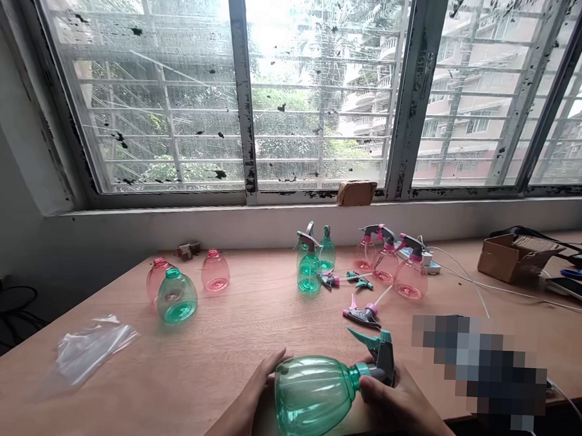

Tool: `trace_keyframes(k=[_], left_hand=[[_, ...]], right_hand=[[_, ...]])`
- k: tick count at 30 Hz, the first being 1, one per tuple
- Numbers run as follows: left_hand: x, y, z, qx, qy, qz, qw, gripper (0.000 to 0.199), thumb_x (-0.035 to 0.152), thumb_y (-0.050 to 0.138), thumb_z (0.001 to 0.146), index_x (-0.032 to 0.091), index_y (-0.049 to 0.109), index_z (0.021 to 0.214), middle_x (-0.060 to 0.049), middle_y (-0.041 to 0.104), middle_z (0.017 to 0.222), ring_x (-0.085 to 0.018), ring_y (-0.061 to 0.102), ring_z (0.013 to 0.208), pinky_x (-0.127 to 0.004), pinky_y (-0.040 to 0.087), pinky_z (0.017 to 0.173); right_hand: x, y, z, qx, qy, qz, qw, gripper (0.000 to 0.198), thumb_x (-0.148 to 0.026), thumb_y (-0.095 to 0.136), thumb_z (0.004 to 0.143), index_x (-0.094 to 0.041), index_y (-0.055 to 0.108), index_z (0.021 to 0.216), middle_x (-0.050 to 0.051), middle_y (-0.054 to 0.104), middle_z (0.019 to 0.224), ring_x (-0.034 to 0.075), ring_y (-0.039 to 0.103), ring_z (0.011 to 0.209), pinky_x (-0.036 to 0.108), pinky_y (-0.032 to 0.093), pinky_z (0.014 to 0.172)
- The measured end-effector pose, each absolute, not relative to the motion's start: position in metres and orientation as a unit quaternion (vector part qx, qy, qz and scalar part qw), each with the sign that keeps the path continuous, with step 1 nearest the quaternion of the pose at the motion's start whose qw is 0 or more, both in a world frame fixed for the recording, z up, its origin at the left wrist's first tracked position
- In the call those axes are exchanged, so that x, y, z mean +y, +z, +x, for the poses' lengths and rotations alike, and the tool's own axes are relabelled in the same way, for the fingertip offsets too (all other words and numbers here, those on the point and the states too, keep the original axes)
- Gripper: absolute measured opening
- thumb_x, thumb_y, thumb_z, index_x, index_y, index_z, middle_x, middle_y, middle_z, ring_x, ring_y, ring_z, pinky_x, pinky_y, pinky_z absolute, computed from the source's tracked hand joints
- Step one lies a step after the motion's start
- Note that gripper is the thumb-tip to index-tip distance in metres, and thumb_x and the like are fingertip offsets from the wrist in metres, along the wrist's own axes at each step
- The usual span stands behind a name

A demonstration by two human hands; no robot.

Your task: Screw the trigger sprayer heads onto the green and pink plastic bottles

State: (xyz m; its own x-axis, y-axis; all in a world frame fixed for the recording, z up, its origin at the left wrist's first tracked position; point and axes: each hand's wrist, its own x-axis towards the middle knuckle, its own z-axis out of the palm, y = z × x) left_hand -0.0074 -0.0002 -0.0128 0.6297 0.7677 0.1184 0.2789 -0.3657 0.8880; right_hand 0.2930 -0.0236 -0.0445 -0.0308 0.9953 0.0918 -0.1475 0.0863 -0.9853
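bottle (314,399) in hands (252,393) (401,399), nearby thing (487,365) pixelated

A: What stands left on the brown wooden table (218,343)?
B: Two rounded pink plastic bottles (216,271), with a rounded green plastic bottle (177,298) before and between them; a clear plastic bag (95,351) lies nearer and left.
A: Back middle?
B: Three green plastic spray bottles (310,274); right of them, three pink plastic spray bottles (410,278). Pink-and-grey or green-and-grey plastic trigger heads (362,315) lie between or before the groups.
A: Farther right, and nearest?
B: A brown cardboard box (501,259); at the near edge, a ribbed green plastic spray bottle (314,397), sideways between left hand (256,393) and right hand (396,397).
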Motion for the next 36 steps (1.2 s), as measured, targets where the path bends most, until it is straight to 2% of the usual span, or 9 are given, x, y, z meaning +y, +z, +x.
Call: trace_keyframes(k=[4, 9, 15, 20, 23, 28, 31, 34, 36], left_hand=[[0.000, -0.013, -0.005, 0.364, 0.249, 0.801, 0.405, 0.103, 0.019, 0.082, 0.076, 0.036, 0.022, 0.157, -0.002, 0.030, 0.166, -0.033, 0.025, 0.152, -0.046, 0.020, 0.126], [0.001, -0.008, -0.006, 0.316, 0.251, 0.820, 0.407, 0.102, 0.046, 0.080, 0.080, 0.032, 0.018, 0.159, -0.006, 0.030, 0.166, -0.038, 0.025, 0.151, -0.050, 0.021, 0.125], [-0.003, -0.003, -0.005, 0.315, 0.282, 0.784, 0.455, 0.067, 0.060, 0.057, 0.094, 0.036, 0.036, 0.153, -0.001, 0.037, 0.163, -0.036, 0.028, 0.151, -0.048, 0.022, 0.125], [0.000, -0.018, -0.004, 0.324, 0.294, 0.760, 0.480, 0.094, 0.042, 0.083, 0.080, 0.041, 0.026, 0.156, -0.001, 0.033, 0.165, -0.033, 0.028, 0.152, -0.048, 0.019, 0.126], [0.001, -0.021, -0.003, 0.357, 0.279, 0.754, 0.476, 0.102, 0.022, 0.084, 0.078, 0.041, 0.023, 0.157, 0.000, 0.035, 0.164, -0.031, 0.030, 0.151, -0.047, 0.023, 0.126], [-0.002, -0.012, -0.002, 0.365, 0.286, 0.778, 0.424, 0.099, 0.028, 0.087, 0.075, 0.040, 0.031, 0.155, 0.001, 0.038, 0.163, -0.035, 0.030, 0.151, -0.048, 0.022, 0.126], [-0.001, -0.009, -0.005, 0.350, 0.283, 0.792, 0.412, 0.084, 0.043, 0.077, 0.084, 0.039, 0.032, 0.155, 0.001, 0.035, 0.164, -0.036, 0.027, 0.152, -0.049, 0.021, 0.126], [0.002, -0.009, -0.008, 0.352, 0.275, 0.797, 0.406, 0.062, 0.050, 0.057, 0.097, 0.042, 0.033, 0.154, 0.003, 0.034, 0.165, -0.033, 0.027, 0.152, -0.048, 0.021, 0.126], [0.002, -0.009, -0.008, 0.349, 0.275, 0.800, 0.402, 0.059, 0.051, 0.055, 0.098, 0.043, 0.035, 0.153, 0.003, 0.036, 0.164, -0.032, 0.029, 0.152, -0.046, 0.024, 0.125]], right_hand=[[-0.023, -0.047, 0.295, -0.492, 0.518, -0.446, 0.539, 0.056, -0.065, 0.082, 0.066, -0.019, 0.058, 0.088, -0.004, 0.055, 0.056, 0.013, 0.046, 0.049, 0.025, 0.034, 0.048], [-0.024, -0.045, 0.296, -0.495, 0.515, -0.456, 0.531, 0.057, -0.066, 0.082, 0.064, -0.019, 0.059, 0.087, -0.004, 0.055, 0.055, 0.014, 0.045, 0.049, 0.025, 0.035, 0.048], [-0.026, -0.042, 0.295, -0.479, 0.524, -0.464, 0.530, 0.059, -0.066, 0.083, 0.062, -0.020, 0.058, 0.088, -0.004, 0.056, 0.056, 0.015, 0.048, 0.051, 0.026, 0.035, 0.049], [-0.025, -0.042, 0.295, -0.482, 0.533, -0.449, 0.531, 0.057, -0.063, 0.084, 0.064, -0.019, 0.057, 0.089, -0.005, 0.054, 0.054, 0.013, 0.045, 0.048, 0.025, 0.033, 0.049], [-0.025, -0.042, 0.296, -0.481, 0.542, -0.433, 0.536, 0.054, -0.060, 0.085, 0.065, -0.018, 0.058, 0.087, -0.007, 0.052, 0.052, 0.011, 0.042, 0.047, 0.024, 0.030, 0.046], [-0.022, -0.044, 0.297, -0.493, 0.557, -0.412, 0.526, 0.052, -0.054, 0.086, 0.068, -0.017, 0.062, 0.094, -0.007, 0.051, 0.053, 0.009, 0.040, 0.045, 0.022, 0.028, 0.044], [-0.019, -0.048, 0.296, -0.496, 0.561, -0.405, 0.525, 0.056, -0.057, 0.085, 0.068, -0.019, 0.061, 0.101, -0.008, 0.049, 0.052, 0.009, 0.040, 0.043, 0.021, 0.029, 0.043], [-0.018, -0.048, 0.295, -0.485, 0.567, -0.390, 0.540, 0.056, -0.057, 0.088, 0.063, -0.020, 0.060, 0.095, -0.009, 0.044, 0.052, 0.007, 0.036, 0.044, 0.020, 0.026, 0.042], [-0.020, -0.046, 0.294, -0.468, 0.566, -0.387, 0.558, 0.055, -0.052, 0.092, 0.059, -0.020, 0.061, 0.092, -0.009, 0.045, 0.057, 0.007, 0.034, 0.048, 0.019, 0.023, 0.044]])
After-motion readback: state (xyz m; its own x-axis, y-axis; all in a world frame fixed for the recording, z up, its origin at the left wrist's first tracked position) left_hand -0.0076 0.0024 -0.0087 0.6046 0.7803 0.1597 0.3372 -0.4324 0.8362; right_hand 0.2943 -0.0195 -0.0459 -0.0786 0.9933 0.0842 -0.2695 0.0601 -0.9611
